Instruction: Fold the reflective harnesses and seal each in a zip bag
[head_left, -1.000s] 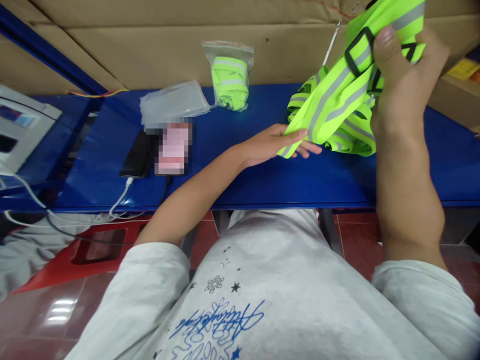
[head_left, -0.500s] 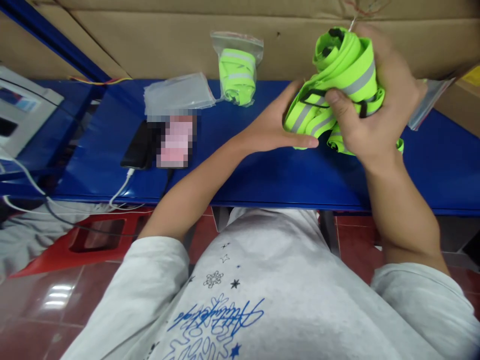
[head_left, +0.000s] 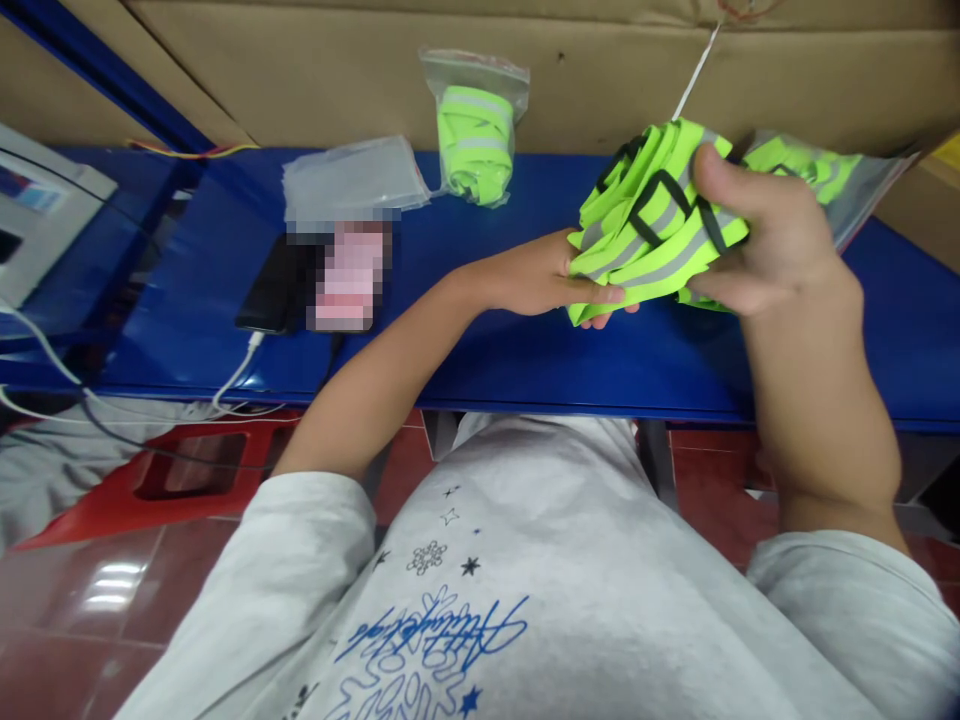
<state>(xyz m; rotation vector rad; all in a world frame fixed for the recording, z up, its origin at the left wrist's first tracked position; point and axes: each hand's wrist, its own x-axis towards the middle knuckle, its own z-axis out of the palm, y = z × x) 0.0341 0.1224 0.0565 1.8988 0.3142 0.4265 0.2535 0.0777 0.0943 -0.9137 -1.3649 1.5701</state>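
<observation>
A folded bundle of neon-yellow reflective straps (head_left: 637, 240), with grey stripes and black buckles, is held between both hands above the blue table. My left hand (head_left: 559, 275) grips its lower left end, thumb on top and fingertips showing underneath. My right hand (head_left: 784, 235) is closed around the right end, thumb over the upper edge near a black loop. Behind my right hand, more neon strap (head_left: 829, 170) lies by a clear plastic bag (head_left: 874, 200); whether it is inside the bag I cannot tell.
A zip bag with a rolled neon strap (head_left: 476, 145) stands against the cardboard wall (head_left: 337, 80). Left of it lie clear bags (head_left: 356, 175), a black power bank (head_left: 270, 290) with a white cable, and a blurred phone (head_left: 345, 280). A red stool (head_left: 195, 475) stands below the blue table (head_left: 510, 370).
The bundle has turned from a rolled, upright pose to a flatter one, its buckles now facing up. My right hand has lowered and shifted slightly right, uncovering the strap behind it.
</observation>
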